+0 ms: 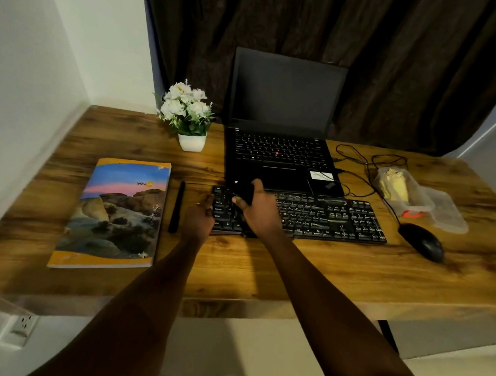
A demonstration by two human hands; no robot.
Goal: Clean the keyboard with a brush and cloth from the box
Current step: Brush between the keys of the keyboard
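Over kbd (329,218) left end, R hand (258,209) grips brush (244,192).

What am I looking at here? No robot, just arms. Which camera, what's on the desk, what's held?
No machine: a person works bare-handed, and the single picture comes from a wide-angle camera on their head, looking forward and down. The arms reaching in are theirs. On the wooden desk lie a black keyboard, an open laptop behind it, a mouse, a clear plastic box holding a yellow cloth, its lid alongside, a notebook, a pen and a potted plant of white flowers. The right hand grips a small dark object over the keyboard's left end, probably the brush, but too dark to be sure. The left hand sits at the keyboard's left edge; whether it grips it I cannot tell.
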